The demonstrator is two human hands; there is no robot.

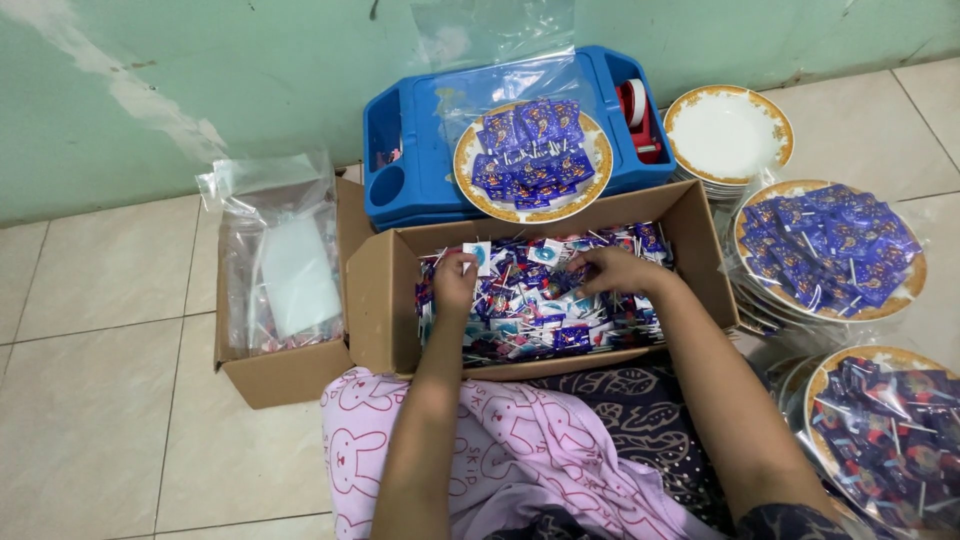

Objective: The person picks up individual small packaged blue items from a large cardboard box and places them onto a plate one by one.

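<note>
A cardboard box [385,300] in front of me is full of small blue and purple wrapped sweets on sticks [545,310]. My left hand [455,278] is inside it at the left and pinches one white and blue wrapped sweet [479,255]. At the upper right of the box, my right hand [615,270] rests on the pile, its fingers curled around sweets. Behind the box a gold-rimmed white plate [470,185] carries a layer of the same sweets [530,150] and sits on a blue plastic tray [420,130].
A second cardboard box [285,375] at the left holds clear plastic bags [280,255]. Stacks of gold-rimmed plates stand at the right: one bare [728,132], two loaded with wrapped sweets [825,250] [890,430]. A red tape dispenser [638,115] lies in the tray. The green wall [200,80] is behind.
</note>
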